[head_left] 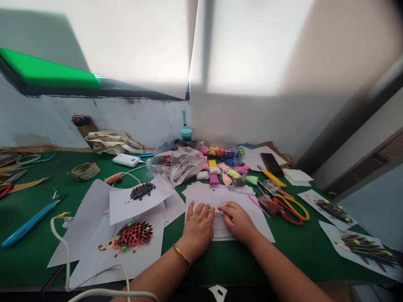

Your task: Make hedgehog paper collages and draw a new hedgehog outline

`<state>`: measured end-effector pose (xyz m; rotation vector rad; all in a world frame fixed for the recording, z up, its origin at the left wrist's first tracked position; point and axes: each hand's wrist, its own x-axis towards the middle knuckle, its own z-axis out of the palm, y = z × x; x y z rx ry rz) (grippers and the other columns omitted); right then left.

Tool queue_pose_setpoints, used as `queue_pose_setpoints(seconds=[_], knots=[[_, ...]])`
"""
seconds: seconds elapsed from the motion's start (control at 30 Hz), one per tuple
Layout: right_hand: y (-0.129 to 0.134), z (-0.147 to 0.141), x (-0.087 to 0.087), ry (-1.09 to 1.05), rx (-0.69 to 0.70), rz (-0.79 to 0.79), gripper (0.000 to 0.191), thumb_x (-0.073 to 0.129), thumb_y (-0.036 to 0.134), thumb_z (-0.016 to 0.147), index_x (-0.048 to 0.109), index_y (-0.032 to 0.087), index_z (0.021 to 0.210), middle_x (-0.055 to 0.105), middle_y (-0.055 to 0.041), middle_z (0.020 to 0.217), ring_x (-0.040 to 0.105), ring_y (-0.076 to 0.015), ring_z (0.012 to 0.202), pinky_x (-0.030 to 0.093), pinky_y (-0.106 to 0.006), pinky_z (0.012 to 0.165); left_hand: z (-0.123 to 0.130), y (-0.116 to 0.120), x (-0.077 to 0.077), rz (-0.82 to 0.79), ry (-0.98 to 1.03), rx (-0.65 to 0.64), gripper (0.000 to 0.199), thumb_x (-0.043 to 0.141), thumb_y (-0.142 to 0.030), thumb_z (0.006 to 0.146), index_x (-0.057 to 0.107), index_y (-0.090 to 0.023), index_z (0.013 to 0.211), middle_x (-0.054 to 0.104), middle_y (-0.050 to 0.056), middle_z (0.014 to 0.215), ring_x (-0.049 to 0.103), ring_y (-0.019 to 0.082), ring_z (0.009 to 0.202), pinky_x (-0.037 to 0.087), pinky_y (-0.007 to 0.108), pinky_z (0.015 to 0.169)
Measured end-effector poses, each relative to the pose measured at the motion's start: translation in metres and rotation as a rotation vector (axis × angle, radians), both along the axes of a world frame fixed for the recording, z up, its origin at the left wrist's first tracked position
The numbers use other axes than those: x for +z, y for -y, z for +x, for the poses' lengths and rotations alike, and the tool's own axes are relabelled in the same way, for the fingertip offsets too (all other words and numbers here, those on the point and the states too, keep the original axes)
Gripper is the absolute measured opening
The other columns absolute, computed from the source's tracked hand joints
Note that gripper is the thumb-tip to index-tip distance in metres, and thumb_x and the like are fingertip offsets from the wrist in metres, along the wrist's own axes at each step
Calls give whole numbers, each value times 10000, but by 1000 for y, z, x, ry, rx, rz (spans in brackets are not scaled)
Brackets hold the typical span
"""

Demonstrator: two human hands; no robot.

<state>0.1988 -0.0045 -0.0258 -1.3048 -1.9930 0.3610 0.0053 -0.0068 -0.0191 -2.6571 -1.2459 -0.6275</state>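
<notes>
A small piece of pale peach clay (218, 212) lies on a drawn outline on the white paper (204, 193) in front of me. My left hand (200, 226) rests flat on the paper with its fingers apart, the index fingertip at the clay's left edge. From the right, my right hand (237, 221) reaches in, its index finger stretched out onto the clay and the other fingers loosely bent. Neither hand grasps anything. Part of the drawing is hidden beneath my fingers. A thin pink clay strip (259, 206) lies at the paper's right side.
Several coloured clay packets (214, 179) and a clear plastic bag (176, 165) lie behind the paper. Red-and-yellow scissors (292, 208) and a yellow cutter (272, 176) are at right. Hedgehog pictures (134, 237) lie at left, near a white cable (64, 251) and a blue cutter (30, 224).
</notes>
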Motion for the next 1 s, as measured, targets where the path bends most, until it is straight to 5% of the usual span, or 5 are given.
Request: queue_pose_setpoints(seconds=[1.0], knots=[[-1,0,-1,-22,2,-21,424,476,52,790,701,219,1108,627,-63,928,592,-193,920,499,-346,867,2,-2,2,-54,-46,13,426,500,-219,867,544,-270,1288,579,58,1265,453,247,1215,131,542,1159]])
